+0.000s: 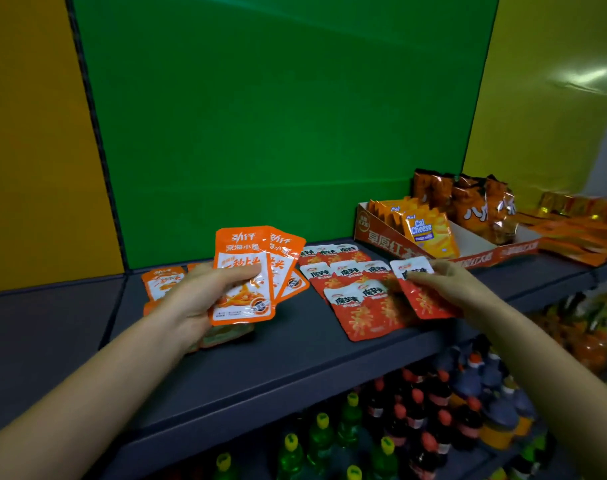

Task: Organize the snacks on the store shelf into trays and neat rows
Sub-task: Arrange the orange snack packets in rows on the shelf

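left hand (pixel 191 303), fingers curled round a fan of orange packets (pixel 241 271), held just over the shelf (pixel 295 362). right hand (pixel 447 289) pinches a red packet (pixel 421 299) in its fingers at the right edge of the red rows (pixel 357 306) lying flat on the shelf, tray (pixel 375 237) just behind.

The left hand (pixel 205 299) covers most of the loose orange packets (pixel 162 279) lying toward the shelf's (pixel 295 358) back edge. In the fan of orange packets (pixel 244 271) it grips, the rear ones are mostly hidden. The right hand (pixel 447 289) and the red packet (pixel 420 301) it pinches are motion-blurred. Orange packs (pixel 579 237) at the shelf's right end are unreadable. Bottles (pixel 416 410) below the front edge are dim and cut off.
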{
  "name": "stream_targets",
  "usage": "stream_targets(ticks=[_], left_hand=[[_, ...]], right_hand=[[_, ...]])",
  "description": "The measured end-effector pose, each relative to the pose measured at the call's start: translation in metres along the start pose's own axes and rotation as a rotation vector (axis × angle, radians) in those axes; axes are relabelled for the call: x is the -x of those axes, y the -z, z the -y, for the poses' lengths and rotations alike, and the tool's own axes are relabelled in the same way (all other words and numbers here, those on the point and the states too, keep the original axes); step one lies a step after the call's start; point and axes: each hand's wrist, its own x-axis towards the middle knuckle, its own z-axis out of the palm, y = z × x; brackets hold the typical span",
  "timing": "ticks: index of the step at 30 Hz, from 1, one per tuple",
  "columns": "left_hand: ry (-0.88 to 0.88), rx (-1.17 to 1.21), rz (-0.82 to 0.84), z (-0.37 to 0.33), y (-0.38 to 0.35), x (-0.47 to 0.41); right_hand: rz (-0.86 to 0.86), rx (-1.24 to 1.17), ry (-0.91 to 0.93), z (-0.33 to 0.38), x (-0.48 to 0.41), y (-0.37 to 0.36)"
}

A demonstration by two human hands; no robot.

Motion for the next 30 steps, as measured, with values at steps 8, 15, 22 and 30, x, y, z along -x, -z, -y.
stream_targets(ticks=[8, 15, 22, 30], left_hand=[[0.03, 0.058, -0.184, 0.022, -0.045, 0.01], [0.057, 0.096, -0.328, 0.03, -0.052, 0.023], [0.037, 0.118, -0.388, 0.027, -0.045, 0.035], [-0.012, 0.071, -0.339, 0.02, -0.026, 0.038]], right_hand=[[0.073, 0.212, 0.061, -0.038, -0.051, 0.01], [-0.003, 0.684, 0.23, -0.043, -0.06, 0.011], [-0.014, 1.067, 0.245, -0.031, -0.058, 0.017], [0.227, 0.685, 0.707, 0.047, 0.0, -0.029]])
